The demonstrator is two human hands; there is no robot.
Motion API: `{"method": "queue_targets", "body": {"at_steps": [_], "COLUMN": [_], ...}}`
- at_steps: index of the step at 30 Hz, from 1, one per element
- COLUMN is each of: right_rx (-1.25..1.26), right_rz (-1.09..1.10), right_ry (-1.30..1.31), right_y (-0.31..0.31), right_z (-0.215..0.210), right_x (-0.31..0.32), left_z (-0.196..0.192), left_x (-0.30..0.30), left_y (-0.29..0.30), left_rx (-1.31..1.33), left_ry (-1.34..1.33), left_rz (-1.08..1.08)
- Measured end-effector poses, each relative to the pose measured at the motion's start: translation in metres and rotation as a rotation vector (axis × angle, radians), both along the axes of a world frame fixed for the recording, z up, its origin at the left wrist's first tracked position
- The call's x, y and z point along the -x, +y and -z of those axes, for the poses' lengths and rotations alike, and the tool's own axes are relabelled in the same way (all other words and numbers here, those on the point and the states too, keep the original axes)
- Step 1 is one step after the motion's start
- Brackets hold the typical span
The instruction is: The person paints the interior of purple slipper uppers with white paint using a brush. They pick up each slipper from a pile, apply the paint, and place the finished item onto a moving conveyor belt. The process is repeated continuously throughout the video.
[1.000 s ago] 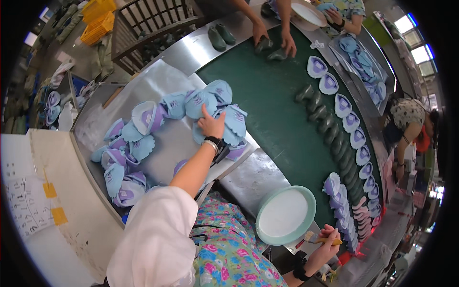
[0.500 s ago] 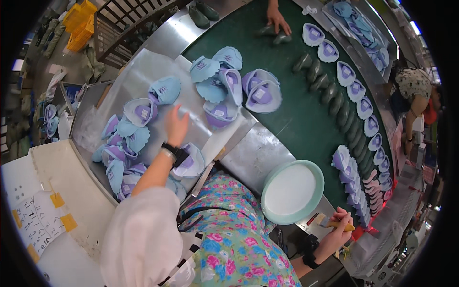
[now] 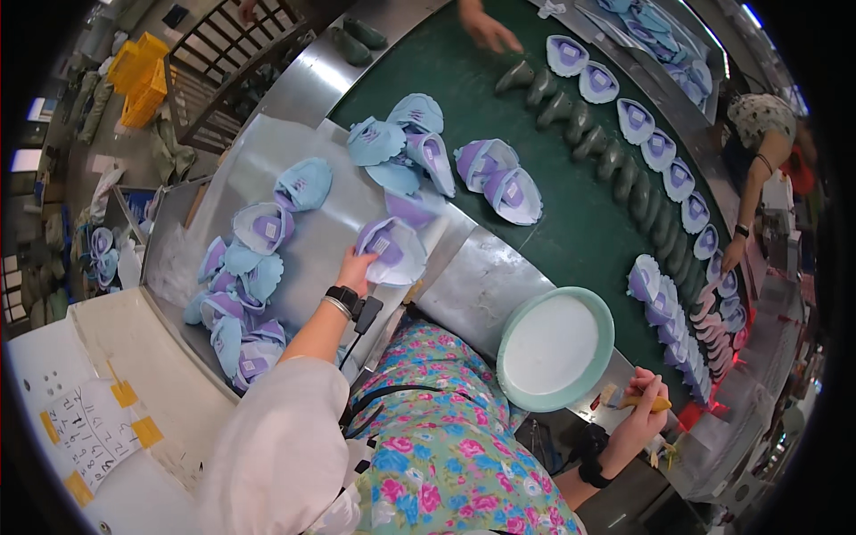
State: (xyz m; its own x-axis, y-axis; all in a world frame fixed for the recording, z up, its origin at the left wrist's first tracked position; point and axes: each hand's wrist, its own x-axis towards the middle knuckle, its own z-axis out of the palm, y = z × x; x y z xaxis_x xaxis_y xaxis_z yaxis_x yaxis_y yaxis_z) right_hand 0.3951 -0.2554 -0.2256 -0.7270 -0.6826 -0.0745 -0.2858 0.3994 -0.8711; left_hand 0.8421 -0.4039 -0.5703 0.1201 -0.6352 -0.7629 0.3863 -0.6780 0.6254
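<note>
My left hand (image 3: 355, 271) pinches the edge of a light blue and purple shoe upper (image 3: 403, 257) over the metal worktop. More uppers (image 3: 259, 267) lie heaped on the sheet-metal surface left of that hand, and another cluster (image 3: 401, 147) lies beyond it. My right hand (image 3: 644, 403) is closed round the yellow handle of a paintbrush (image 3: 613, 396), bristles pointing left. Just left of the brush stands a pale green bowl (image 3: 608, 343) holding white liquid. Two uppers (image 3: 499, 181) rest together at the near edge of the green conveyor belt.
The green belt (image 3: 401, 76) carries a row of dark shoe lasts (image 3: 593, 143), a line of uppers (image 3: 635, 121) and a stack of uppers (image 3: 664, 316). A co-worker's hand (image 3: 489, 31) is above the far lasts; another person's arm (image 3: 751, 201) reaches in at right. A slatted rack (image 3: 227, 53) stands far left.
My left hand, empty before, has come nearer and right and now grips an upper. The far co-worker's hand has left the lasts, moving left. The person at right now reaches toward the belt.
</note>
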Motion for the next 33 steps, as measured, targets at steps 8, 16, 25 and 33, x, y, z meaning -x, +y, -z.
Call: {"method": "queue_targets", "body": {"at_steps": [8,16,25,33], "right_rx": [-0.043,0.073,0.08,0.117], "right_rz": [-0.207,-0.396,-0.819,-0.428], "right_ry": [-0.056,0.013,-0.059,0.134], "right_y": [-0.018,-0.018,0.042,0.074], "right_z": [-0.002,-0.023,-0.012,0.008], "right_x": [-0.047,-0.052,-0.039,-0.003], "left_z": [-0.203,-0.258,-0.282,-0.273], "left_x": [0.154,0.25,0.229,0.203], "left_y": [0.007,0.076,0.051,0.09], "left_rx": [0.457,0.924,1.127,0.554], "left_ry": [0.077,0.103,0.213,0.456], "left_rz": [0.291,0.982,1.358,1.341]}}
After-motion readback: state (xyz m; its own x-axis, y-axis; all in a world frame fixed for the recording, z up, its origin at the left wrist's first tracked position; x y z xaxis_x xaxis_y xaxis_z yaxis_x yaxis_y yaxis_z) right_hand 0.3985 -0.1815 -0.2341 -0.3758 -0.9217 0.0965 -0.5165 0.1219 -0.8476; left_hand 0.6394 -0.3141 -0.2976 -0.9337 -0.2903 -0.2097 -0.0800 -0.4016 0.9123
